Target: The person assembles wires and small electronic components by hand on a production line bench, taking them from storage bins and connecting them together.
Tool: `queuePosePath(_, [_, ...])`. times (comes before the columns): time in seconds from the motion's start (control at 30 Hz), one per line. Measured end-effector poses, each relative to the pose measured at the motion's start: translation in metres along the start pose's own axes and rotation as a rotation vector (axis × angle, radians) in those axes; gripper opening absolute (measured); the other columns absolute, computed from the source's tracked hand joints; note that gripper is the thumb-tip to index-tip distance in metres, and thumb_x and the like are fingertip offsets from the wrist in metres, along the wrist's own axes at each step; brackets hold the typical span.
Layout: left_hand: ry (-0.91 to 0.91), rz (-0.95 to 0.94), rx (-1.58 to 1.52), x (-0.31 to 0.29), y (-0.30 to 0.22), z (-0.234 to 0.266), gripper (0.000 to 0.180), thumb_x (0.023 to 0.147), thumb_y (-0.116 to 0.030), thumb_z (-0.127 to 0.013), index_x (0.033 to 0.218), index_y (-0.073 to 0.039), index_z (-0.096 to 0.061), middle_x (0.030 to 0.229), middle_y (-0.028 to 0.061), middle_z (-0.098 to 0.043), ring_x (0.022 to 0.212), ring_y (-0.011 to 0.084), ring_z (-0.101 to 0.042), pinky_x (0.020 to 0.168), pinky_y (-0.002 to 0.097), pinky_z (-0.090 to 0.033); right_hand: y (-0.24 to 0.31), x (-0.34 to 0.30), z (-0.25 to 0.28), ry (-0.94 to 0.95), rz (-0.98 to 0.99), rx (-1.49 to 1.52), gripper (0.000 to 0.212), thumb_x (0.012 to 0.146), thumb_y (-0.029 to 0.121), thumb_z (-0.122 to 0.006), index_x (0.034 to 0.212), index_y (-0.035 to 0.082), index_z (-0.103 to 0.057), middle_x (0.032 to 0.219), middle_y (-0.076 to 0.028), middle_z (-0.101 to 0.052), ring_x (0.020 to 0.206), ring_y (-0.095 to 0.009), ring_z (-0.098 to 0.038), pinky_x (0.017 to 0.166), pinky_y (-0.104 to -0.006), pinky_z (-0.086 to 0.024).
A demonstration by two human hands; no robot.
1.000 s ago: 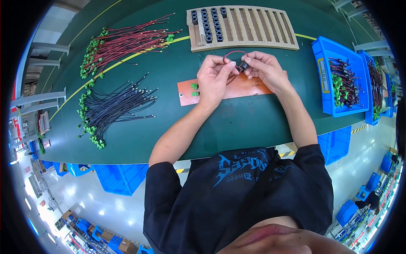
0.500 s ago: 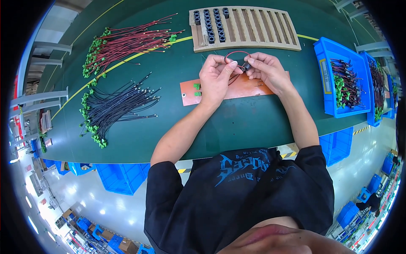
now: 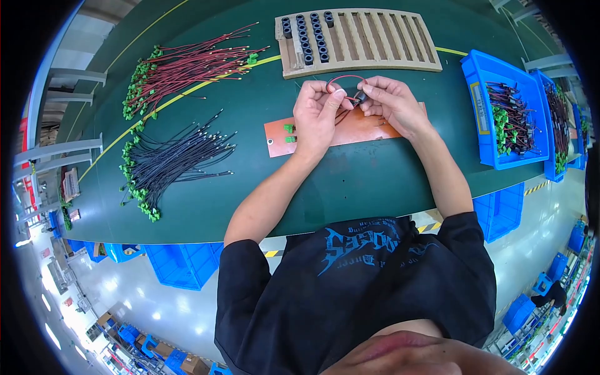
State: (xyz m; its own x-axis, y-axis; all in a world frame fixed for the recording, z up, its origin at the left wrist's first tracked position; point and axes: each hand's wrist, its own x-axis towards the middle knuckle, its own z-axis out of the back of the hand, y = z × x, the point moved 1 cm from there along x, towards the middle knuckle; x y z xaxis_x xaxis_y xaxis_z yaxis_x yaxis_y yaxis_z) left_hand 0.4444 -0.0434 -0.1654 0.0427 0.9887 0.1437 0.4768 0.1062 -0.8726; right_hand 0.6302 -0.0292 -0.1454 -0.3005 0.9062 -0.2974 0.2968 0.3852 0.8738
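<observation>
Both my hands meet above a copper-orange board. My right hand pinches a small black ferrite core between thumb and fingertips. From the left, my left hand has its thumb and fingers closed on a red wire, which arches up between the hands toward the core. Darker wire passes below the left fingers, partly hidden by them. Two green connectors rest at the board's left end, beside my left wrist. How the wire runs through the core is too small to tell.
A tan slotted tray behind my hands holds several black cores at its left. Red wires and black wires with green connectors lie in piles on the left. Blue bins of wire assemblies stand right.
The hands keep nearly the same grip, with only slight finger movement around the core and wire. The whole view has shifted a little.
</observation>
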Motion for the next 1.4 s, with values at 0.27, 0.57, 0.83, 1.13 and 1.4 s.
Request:
queuePosePath(0.27, [-0.026,-0.033,0.042,-0.003,-0.002,-0.004,0.015,0.096,0.003,-0.063,0.099,-0.001,-0.049,0.095,0.0096,-0.062,0.080,0.0150,-0.068,0.077,0.0275,-0.058,0.001,-0.005,-0.001,-0.002,0.010,0.020,0.020,0.099,0.014,-0.063,0.112,-0.002,-0.066,0.090,-0.006,-0.068,0.077,-0.011,-0.066,0.070,-0.0237,-0.056])
queuePosePath(0.57, [0.057,-0.063,0.198,-0.012,-0.007,-0.007,0.013,0.086,0.008,-0.072,0.087,0.001,-0.060,0.096,0.0078,-0.063,0.090,0.0131,-0.064,0.082,0.0274,-0.054,0.000,-0.008,0.002,-0.027,0.035,0.044,0.022,0.100,0.014,-0.064,0.113,-0.003,-0.065,0.096,-0.007,-0.068,0.081,-0.012,-0.069,0.074,-0.0239,-0.059])
queuePosePath(0.83, [0.098,-0.144,0.442,-0.007,-0.001,0.003,0.015,0.080,0.007,-0.077,0.083,0.001,-0.063,0.093,0.0084,-0.063,0.084,0.0114,-0.060,0.076,0.0254,-0.052,-0.007,-0.007,0.003,-0.029,0.119,0.058,0.016,0.101,0.010,-0.061,0.114,0.004,-0.055,0.097,-0.011,-0.069,0.083,-0.014,-0.070,0.075,-0.0252,-0.060])
queuePosePath(1.13, [0.045,0.075,0.302,-0.001,-0.003,-0.001,0.016,0.085,0.007,-0.075,0.089,0.003,-0.060,0.093,0.0083,-0.066,0.088,0.0130,-0.065,0.082,0.0271,-0.057,-0.004,0.000,0.012,0.013,0.138,-0.038,0.013,0.101,0.011,-0.061,0.109,0.002,-0.055,0.096,-0.013,-0.070,0.086,-0.017,-0.072,0.079,-0.0270,-0.061])
queuePosePath(1.4, [0.084,0.028,0.203,0.010,0.002,0.004,0.016,0.085,0.012,-0.072,0.087,0.003,-0.059,0.094,0.0120,-0.067,0.087,0.0150,-0.067,0.077,0.0281,-0.060,0.011,-0.003,0.019,0.159,0.219,-0.126,0.015,0.096,0.003,-0.066,0.106,0.004,-0.055,0.115,-0.019,-0.067,0.097,-0.024,-0.073,0.081,-0.0282,-0.061])
